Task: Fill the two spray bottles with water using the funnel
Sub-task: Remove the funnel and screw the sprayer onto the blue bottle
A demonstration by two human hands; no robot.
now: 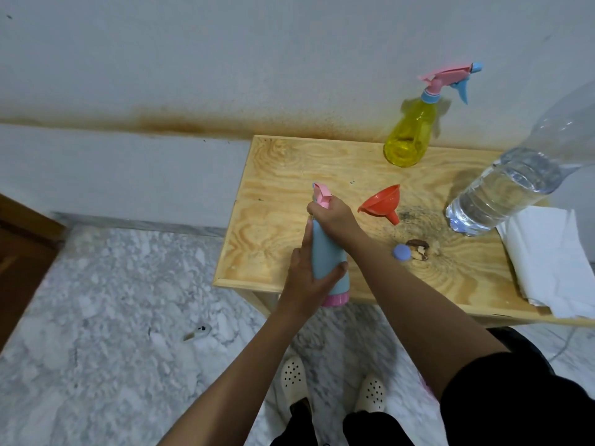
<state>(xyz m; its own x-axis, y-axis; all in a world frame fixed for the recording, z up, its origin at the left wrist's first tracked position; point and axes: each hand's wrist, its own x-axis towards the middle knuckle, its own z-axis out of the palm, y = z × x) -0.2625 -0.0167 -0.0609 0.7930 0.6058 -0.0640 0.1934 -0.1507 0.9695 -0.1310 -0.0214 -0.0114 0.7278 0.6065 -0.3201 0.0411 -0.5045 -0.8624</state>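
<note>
You hold the blue spray bottle [328,252] with both hands at the near edge of the wooden table [289,175]. Your left hand [309,278] is closed around the lower body of the bottle, and your right hand [335,214] is closed over its neck, just under the pink spray head [322,194]. The long axis of the bottle goes from you toward the wall, a little tilted, with the pink base [336,299] near you and the head far from you. It seems that you are turning the head to open or close it, but your fingers cover the collar, so I cannot tell if it is loose. The relation that matters now is this: the red funnel [383,202] lies on its side just to the right of your right hand, its spout pointing toward the big water bottle [502,194], so your right hand is the nearer one to take it. The water bottle is clear, ribbed plastic, it stands open and tilted in the view at the right, and its small blue cap [401,253] lies on the table between you and it. The yellow spray bottle [409,136] stands upright at the far edge near the wall, well apart from your hands, and it is transparent and smooth with a pink and blue head. The blue bottle is opaque and matte. White paper sheets [553,259] lie at the right corner.
</note>
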